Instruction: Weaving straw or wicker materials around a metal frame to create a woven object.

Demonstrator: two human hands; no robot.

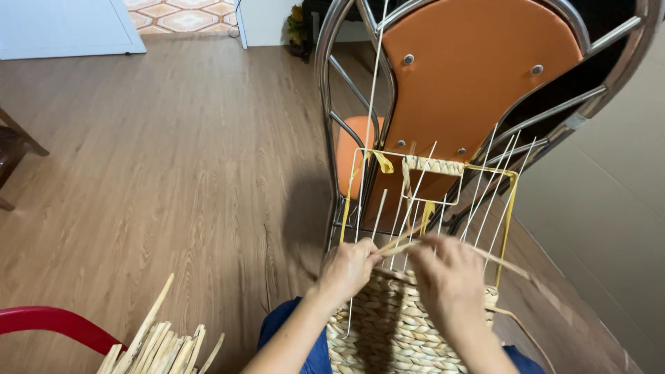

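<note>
A half-woven straw basket (395,325) rests on my lap, built on a white wire frame (415,173) whose upright rods rise toward the chair ahead. My left hand (348,269) pinches a pale straw strand (409,242) at the top edge of the weave. My right hand (447,277) grips the same strand farther right, and its loose end (509,265) sticks out to the right between the rods. A short woven band (433,165) and yellow ties (509,208) sit on the frame's top rim.
An orange-backed metal chair (478,76) stands right behind the frame. A bundle of dry straw strips (163,346) lies at lower left beside a red curved rim (55,322). Wooden floor (173,159) spreads to the left; a tiled strip runs along the right.
</note>
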